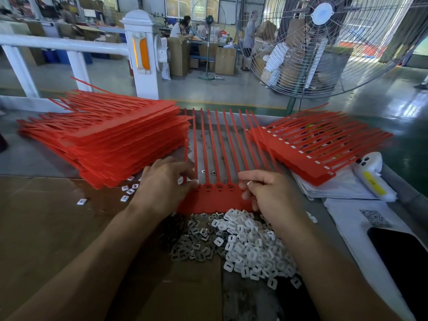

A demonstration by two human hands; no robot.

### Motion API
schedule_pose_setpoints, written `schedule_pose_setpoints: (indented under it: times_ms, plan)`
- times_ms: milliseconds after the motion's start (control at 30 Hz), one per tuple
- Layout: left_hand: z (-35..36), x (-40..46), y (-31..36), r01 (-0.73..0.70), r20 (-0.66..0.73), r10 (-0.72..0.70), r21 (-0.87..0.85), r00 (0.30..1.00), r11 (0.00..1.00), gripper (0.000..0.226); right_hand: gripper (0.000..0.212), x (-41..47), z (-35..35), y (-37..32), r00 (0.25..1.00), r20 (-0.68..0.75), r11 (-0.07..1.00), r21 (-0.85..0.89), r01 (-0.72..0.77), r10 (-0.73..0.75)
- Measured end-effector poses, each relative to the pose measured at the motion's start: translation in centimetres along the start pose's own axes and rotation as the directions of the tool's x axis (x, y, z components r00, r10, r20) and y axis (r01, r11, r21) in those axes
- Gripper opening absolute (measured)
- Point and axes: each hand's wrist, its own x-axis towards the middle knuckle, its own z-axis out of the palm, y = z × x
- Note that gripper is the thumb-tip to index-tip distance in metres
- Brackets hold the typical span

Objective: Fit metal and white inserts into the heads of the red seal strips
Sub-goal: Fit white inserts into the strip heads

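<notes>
Both hands work at the red strip sheet (215,200): left hand (162,184) pinches its corner steady, right hand (266,193) pinches a white insert (250,183) for seating; insert piles (243,239) lie close below.

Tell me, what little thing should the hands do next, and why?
Probably the right hand should press the small white insert it pinches into an open head of the red seal strip lying before it. Several heads there show empty slots. The left hand already rests on the strip's left end, steadying it, and the white insert pile lies just below for the next piece.
</notes>
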Motion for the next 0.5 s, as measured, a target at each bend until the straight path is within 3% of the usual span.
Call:
schedule_pose_setpoints:
  times_ms: [300,500]
  plan:
    - [0.13,0.24,-0.13,0.051,0.029,-0.052,0.037,0.998,0.998,0.008,0.025,-0.35,0.17,-0.27,0.996,0.08,0.996,0.088,0.027,-0.034]
    - [0.14,0.25,-0.19,0.027,0.014,-0.029,0.076,0.999,0.997,0.015,0.019,-0.32,0.16,-0.13,0.996,0.044,0.996,0.057,0.073,-0.075]
